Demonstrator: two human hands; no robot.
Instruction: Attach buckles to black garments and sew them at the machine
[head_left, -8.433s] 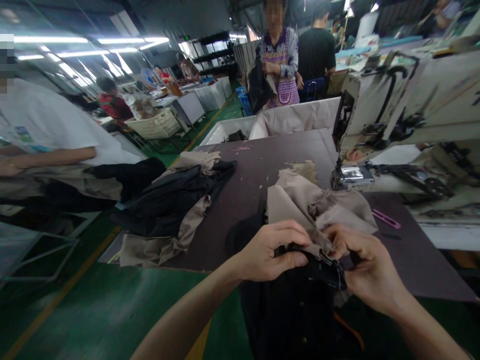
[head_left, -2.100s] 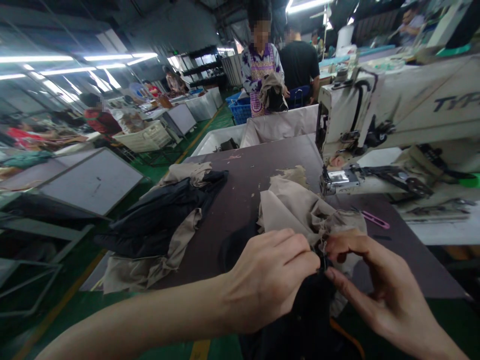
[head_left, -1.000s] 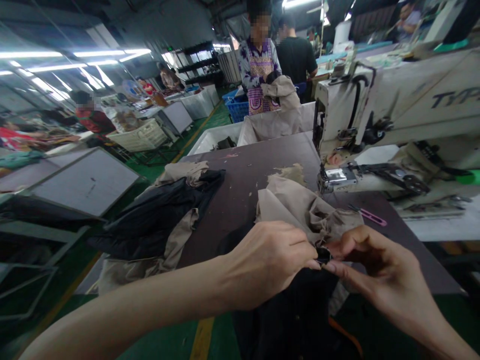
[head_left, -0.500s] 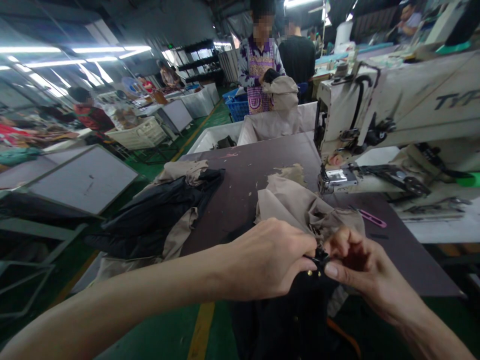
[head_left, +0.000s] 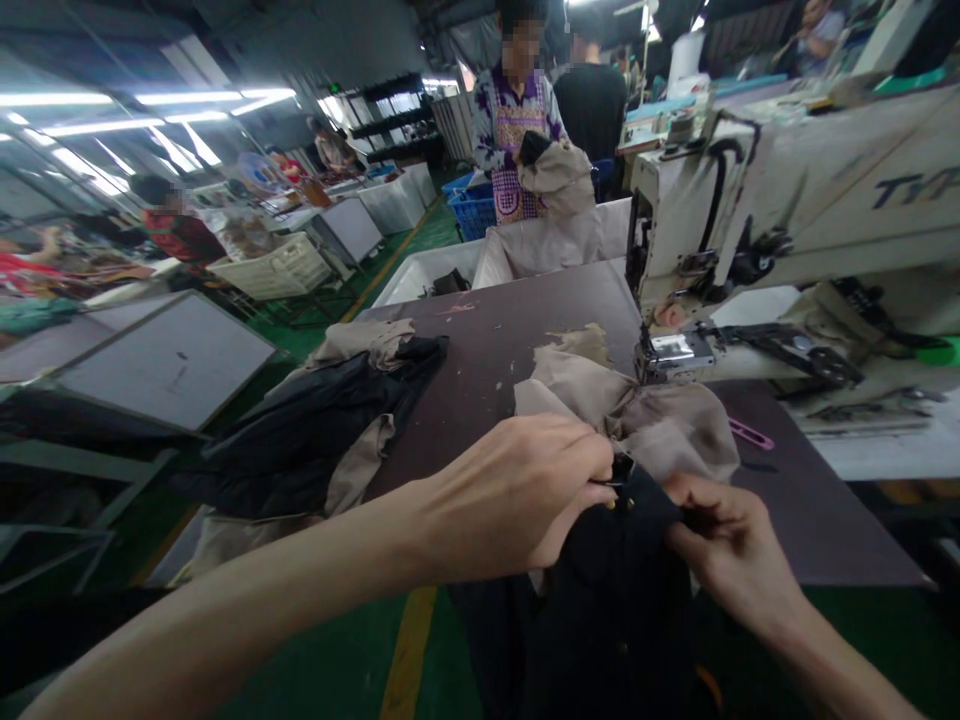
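A black garment (head_left: pixel 615 610) with small gold-coloured studs and beige lining (head_left: pixel 679 435) hangs over the near edge of the brown table (head_left: pixel 480 350). My left hand (head_left: pixel 532 490) is closed on its upper edge, thumb and fingers pinched beside the studs. A small dark, shiny piece shows at those fingertips; I cannot make out what it is. To the right, my right hand (head_left: pixel 739 545) pinches the same garment, fingers curled at its edge. Between the hands the black cloth is spread out. The lower part of the garment drops out of view.
A sewing machine (head_left: pixel 795 210) stands at the right. A pink-handled tool (head_left: pixel 750 433) lies near it. Another black and beige garment (head_left: pixel 300 430) drapes over the table's left side. Beyond are white bins (head_left: pixel 427 275) and a person (head_left: pixel 517 130) holding beige cloth.
My right hand has moved slightly right and down, away from my left hand. The black cloth between them is now spread wider, and the beige lining has shifted.
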